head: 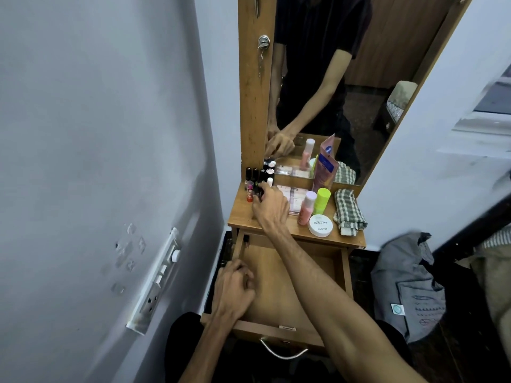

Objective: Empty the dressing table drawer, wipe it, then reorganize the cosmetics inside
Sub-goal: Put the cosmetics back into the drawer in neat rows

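The wooden drawer [343,275] stands pulled out, its bare floor showing, with one small dark item [245,240] in its far left corner. My left hand [235,288] rests on the drawer's left wall with curled fingers; whether it holds anything is hidden. My right hand [269,203] reaches over the tabletop [240,214] and pinches a black lipstick tube [258,190] in a cluster of dark tubes and small bottles [250,186] at the back left. On the tabletop also stand a pink bottle [307,207], a lime-green bottle [322,201], a white round tin [320,225] and a clear palette case [296,199].
A folded checked cloth [349,212] lies at the tabletop's right end. A pink tube [325,168] leans on the mirror [345,78]. A wall with a switch panel [157,280] is close on the left. A grey bag [409,286] sits on the dark floor at right.
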### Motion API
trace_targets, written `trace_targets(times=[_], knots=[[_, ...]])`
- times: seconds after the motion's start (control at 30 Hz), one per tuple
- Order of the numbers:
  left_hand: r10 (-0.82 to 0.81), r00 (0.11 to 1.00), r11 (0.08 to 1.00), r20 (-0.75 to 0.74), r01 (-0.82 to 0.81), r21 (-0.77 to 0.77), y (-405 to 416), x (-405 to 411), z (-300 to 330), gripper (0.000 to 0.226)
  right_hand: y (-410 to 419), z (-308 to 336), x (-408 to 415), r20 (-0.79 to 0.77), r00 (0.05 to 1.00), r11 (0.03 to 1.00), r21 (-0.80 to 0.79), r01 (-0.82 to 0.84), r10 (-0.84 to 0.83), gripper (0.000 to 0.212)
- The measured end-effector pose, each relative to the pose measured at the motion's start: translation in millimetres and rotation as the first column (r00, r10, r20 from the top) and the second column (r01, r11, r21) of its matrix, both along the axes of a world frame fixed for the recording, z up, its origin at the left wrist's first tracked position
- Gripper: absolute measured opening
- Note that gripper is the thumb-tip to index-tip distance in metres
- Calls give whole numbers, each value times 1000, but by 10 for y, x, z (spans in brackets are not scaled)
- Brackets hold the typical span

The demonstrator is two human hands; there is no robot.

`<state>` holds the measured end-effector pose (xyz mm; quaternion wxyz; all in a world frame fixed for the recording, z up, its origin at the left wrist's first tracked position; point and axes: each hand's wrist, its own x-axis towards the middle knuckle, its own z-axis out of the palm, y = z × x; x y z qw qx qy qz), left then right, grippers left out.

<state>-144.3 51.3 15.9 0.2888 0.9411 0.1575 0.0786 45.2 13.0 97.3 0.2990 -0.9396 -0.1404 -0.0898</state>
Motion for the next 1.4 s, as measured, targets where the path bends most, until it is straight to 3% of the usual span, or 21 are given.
trace_targets(times=[0.47,0.57,0.8,1.4], knots=[[-5,1000,1000,23,5,-18,19,-17,13,19,-258,-28,-485,57,998,980,198,-35,24,25],[12,999,999,36,-10,-53,18,-19,35,18,-350,-221,-668,6,999,967,250,-40,40,16],[1,999,1000,38,-1,5,15,-8,-1,14,-443,-637,-805,-209,978,991,132,35,-7,25],[1,1000,1000,31,-1,23,49,19,-82,12,-191,-1023,-789,-284,959,988,144,50,-7,28]])
